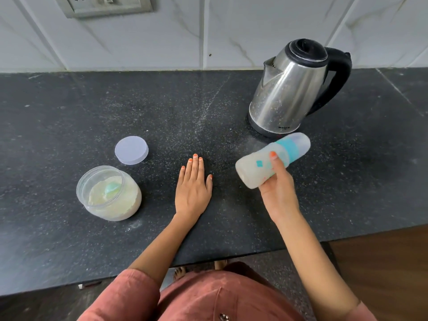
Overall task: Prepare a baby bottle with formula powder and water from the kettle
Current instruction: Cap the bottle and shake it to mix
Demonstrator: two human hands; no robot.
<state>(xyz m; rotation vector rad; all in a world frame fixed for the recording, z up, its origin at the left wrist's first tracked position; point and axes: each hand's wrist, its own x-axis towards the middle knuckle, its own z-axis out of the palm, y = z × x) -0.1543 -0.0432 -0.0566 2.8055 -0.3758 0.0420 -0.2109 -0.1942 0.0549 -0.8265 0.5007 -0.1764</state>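
Head: right hand [279, 188] grips cloudy plastic bottle [271, 164], tilted.

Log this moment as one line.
right hand: grips capped bottle, tilted, milky inside | left hand: flat on counter | jar: open, scoop inside | lid: beside jar | kettle: upright

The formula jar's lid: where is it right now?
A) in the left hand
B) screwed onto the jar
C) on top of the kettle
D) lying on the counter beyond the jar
D: the lid lies flat on the counter just beyond the open jar, while the left hand rests flat, holding nothing.
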